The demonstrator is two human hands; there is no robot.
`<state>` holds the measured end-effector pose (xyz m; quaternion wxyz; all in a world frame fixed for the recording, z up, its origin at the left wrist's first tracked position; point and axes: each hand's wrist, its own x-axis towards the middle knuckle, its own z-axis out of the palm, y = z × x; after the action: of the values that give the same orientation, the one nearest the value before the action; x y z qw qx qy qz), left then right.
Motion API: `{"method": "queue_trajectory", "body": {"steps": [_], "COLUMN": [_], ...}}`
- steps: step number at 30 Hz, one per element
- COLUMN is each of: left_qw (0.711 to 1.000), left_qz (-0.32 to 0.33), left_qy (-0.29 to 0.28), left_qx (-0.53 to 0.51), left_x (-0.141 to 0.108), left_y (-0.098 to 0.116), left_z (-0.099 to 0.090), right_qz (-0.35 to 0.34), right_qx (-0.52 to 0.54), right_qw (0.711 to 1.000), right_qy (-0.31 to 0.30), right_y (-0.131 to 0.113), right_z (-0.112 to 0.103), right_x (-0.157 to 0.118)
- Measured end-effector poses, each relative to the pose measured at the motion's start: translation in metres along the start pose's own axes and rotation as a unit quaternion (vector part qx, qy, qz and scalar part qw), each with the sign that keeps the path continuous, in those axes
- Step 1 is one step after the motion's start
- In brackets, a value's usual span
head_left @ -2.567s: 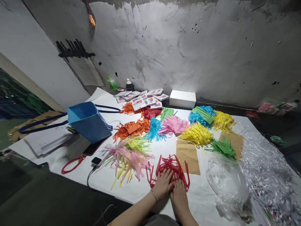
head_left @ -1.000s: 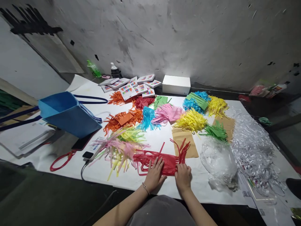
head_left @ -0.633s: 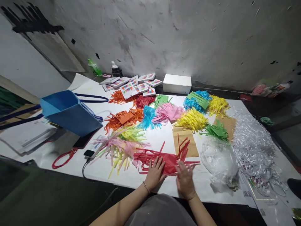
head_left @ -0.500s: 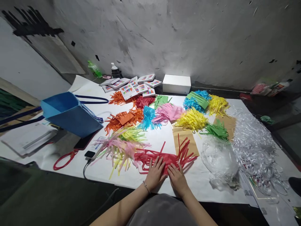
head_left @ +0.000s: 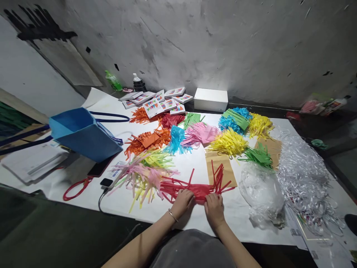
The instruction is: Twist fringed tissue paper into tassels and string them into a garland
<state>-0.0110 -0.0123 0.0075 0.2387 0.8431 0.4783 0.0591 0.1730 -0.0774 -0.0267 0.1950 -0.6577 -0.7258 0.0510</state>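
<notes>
A red fringed paper sheet (head_left: 201, 190) lies near the front edge of the white-covered table, its strips spreading left and right. My left hand (head_left: 183, 202) has its fingers curled on the near edge of the red paper, left of its middle. My right hand (head_left: 214, 209) grips the same edge a little to the right, fingers bent over it. Pale pink and yellow strips (head_left: 147, 176) touch the red fringe at the left. Beyond it on the right, some red strips cross a brown paper sheet (head_left: 220, 167).
Fringe bundles in orange (head_left: 147, 140), blue (head_left: 177, 139), pink (head_left: 202, 133) and yellow (head_left: 228, 142) lie behind. A blue bag (head_left: 86, 136) leans at left. A clear plastic bag (head_left: 262, 193) and silvery strips (head_left: 301, 175) lie right. A white box (head_left: 211, 99) stands by the wall.
My hands were flat on the red paper with fingers stretched; now their fingers are curled at its near edge, slightly farther apart. The near part of the red paper is folded or gathered narrower.
</notes>
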Motion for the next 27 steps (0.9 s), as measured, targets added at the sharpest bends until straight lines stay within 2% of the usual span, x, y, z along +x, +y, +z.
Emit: {"method": "queue_trajectory", "body": {"steps": [4, 8, 14, 16, 21, 24, 27], "left_qw": [0.996, 0.987, 0.977, 0.975, 0.975, 0.98, 0.993], "left_qz": [-0.082, -0.154, -0.193, -0.196, -0.19, -0.169, -0.051], "left_qy": [0.0, -0.012, -0.043, -0.052, -0.06, -0.045, 0.033], "left_qx": [0.023, 0.052, 0.082, 0.088, 0.095, 0.094, 0.098], "left_x": [0.02, 0.036, 0.051, 0.054, 0.056, 0.048, 0.031], "left_y": [0.001, -0.001, -0.001, -0.002, -0.001, 0.002, 0.002], "left_z": [-0.004, -0.003, -0.005, -0.005, -0.008, -0.012, -0.007], "right_qz": [0.044, 0.087, 0.105, 0.074, -0.082, -0.095, -0.07], "right_qx": [-0.013, -0.034, -0.055, -0.049, 0.002, 0.011, 0.012], "right_qw": [0.999, 0.996, 0.993, 0.996, 0.997, 0.995, 0.997], "right_qy": [-0.008, -0.014, -0.002, 0.006, -0.016, -0.017, -0.009], "right_y": [0.006, 0.01, 0.01, 0.01, 0.008, 0.006, 0.004], "right_z": [-0.003, 0.002, 0.009, 0.007, 0.007, 0.009, 0.008], "right_x": [0.023, 0.043, 0.061, 0.058, 0.039, 0.033, 0.033]}}
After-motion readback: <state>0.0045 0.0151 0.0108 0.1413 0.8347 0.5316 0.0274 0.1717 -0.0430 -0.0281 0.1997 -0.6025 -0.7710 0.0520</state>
